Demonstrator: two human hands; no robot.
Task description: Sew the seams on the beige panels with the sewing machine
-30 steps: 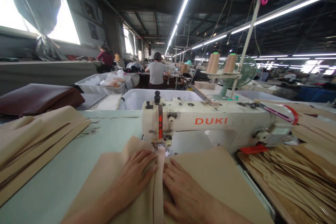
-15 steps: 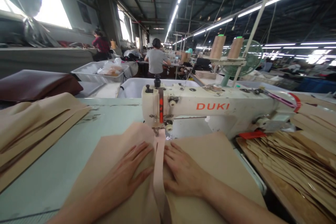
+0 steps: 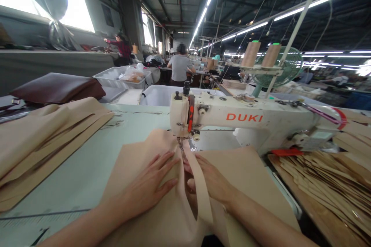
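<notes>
A white DUKI sewing machine [image 3: 249, 117] stands on the pale green table [image 3: 87, 170]. A beige fabric panel [image 3: 136, 162] lies under its needle, with a narrow beige strip [image 3: 199, 189] running from the needle back toward me. My left hand [image 3: 147, 187] lies flat on the panel left of the strip, fingers spread. My right hand [image 3: 211, 179] rests flat on the panel right of the strip, partly covered by it. Both sets of fingertips sit close to the presser foot [image 3: 181, 141].
A stack of beige fabric [image 3: 43, 135] and a dark brown piece [image 3: 58, 88] lie at left. Many cut beige pieces [image 3: 327, 177] are piled at right. White bins [image 3: 162, 94], thread cones [image 3: 251, 54], a fan [image 3: 279, 71] and other workers [image 3: 179, 67] are behind the machine.
The strip has lifted and swung right, now crossing over my right hand. Both hands stay flat on the panel beside the needle. The camera view has shifted left.
</notes>
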